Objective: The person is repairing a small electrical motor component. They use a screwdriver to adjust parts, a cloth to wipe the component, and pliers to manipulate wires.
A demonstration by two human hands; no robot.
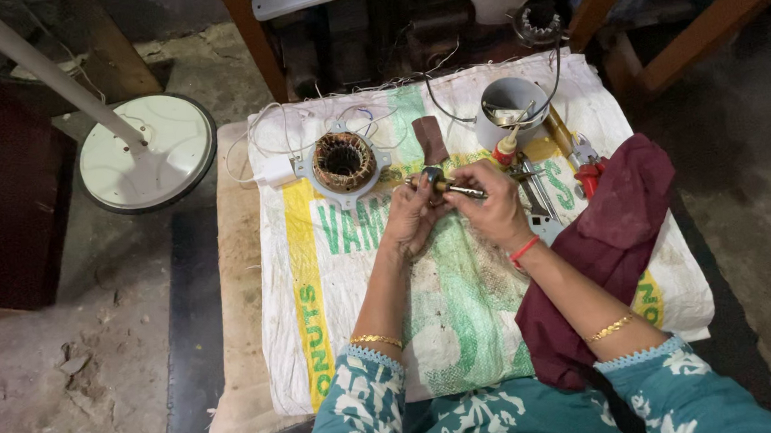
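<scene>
Over the middle of a white woven sack [358, 338] with green and yellow print, both my hands hold a small metal rotor with a shaft [446, 187]. My left hand [411, 216] cups its round body from the left. My right hand [495, 206] grips the shaft end from the right. Just beyond my left hand lies a motor stator with copper windings [343, 162] in a pale housing, with thin white wires trailing off it. A dark brown strip [431, 139] lies beside it.
A grey cup [510, 106] with metal parts stands at the back right, with a red-handled screwdriver [504, 148], pliers [591, 168] and other tools near it. A maroon cloth [607, 236] lies under my right forearm. A round white fan base [147, 151] with its pole stands on the floor at left.
</scene>
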